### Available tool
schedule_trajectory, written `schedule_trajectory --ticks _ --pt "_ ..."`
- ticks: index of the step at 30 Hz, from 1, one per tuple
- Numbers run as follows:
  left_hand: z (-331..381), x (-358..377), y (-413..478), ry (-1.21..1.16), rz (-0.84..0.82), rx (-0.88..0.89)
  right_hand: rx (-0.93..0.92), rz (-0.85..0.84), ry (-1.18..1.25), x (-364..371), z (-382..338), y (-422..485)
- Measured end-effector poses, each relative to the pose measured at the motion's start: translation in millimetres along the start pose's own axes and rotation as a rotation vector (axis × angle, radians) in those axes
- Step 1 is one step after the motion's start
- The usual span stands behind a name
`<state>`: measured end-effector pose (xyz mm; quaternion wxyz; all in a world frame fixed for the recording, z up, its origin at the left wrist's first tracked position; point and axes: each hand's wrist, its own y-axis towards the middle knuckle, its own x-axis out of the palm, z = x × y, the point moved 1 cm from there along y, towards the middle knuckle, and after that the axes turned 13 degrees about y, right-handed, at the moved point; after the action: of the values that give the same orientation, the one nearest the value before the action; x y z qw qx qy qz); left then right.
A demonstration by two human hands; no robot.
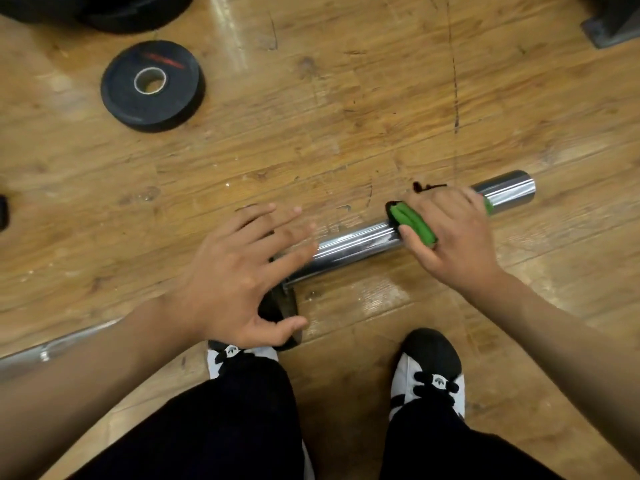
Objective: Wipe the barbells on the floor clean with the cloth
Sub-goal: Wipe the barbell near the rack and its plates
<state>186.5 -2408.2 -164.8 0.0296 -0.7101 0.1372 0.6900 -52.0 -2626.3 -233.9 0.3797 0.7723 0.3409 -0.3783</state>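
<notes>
A chrome barbell [356, 242] lies on the wooden floor, its thick sleeve running from the centre up to the right end. The thin shaft continues down-left under my left forearm. My right hand [450, 237] grips a green cloth [414, 223] wrapped over the middle of the sleeve. My left hand [242, 271] is spread with straight fingers over the sleeve's inner end and its dark collar; contact with the metal is unclear.
A small black weight plate [152, 86] lies flat at the upper left, with larger black plates [104, 12] behind it. A dark metal base [613, 26] sits at the top right corner. My two shoes [429, 372] stand just below the bar.
</notes>
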Motion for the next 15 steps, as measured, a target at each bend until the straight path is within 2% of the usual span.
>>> schedule_trajectory --ticks 4,6,8,10,12,15 --pt "-11.0 6.8 6.5 -0.082 0.088 0.036 0.311 0.154 0.005 -23.9 48.6 -5.7" --pt "-21.1 8.9 9.9 -0.113 0.092 0.054 0.476 0.230 0.018 -18.3 42.2 5.1" --pt "-31.0 11.4 12.6 -0.130 0.074 0.038 0.559 0.268 0.030 -1.3 12.9 17.5" --pt "-42.9 13.2 16.0 -0.144 0.057 -0.015 0.459 0.180 0.022 19.6 -23.8 24.9" --pt "-56.5 9.0 20.7 -0.118 0.013 -0.053 0.223 0.056 0.027 31.7 -41.4 28.4" --pt "-57.4 -3.9 24.7 -0.011 0.027 -0.033 -0.040 -0.005 0.023 18.6 -3.2 32.6"
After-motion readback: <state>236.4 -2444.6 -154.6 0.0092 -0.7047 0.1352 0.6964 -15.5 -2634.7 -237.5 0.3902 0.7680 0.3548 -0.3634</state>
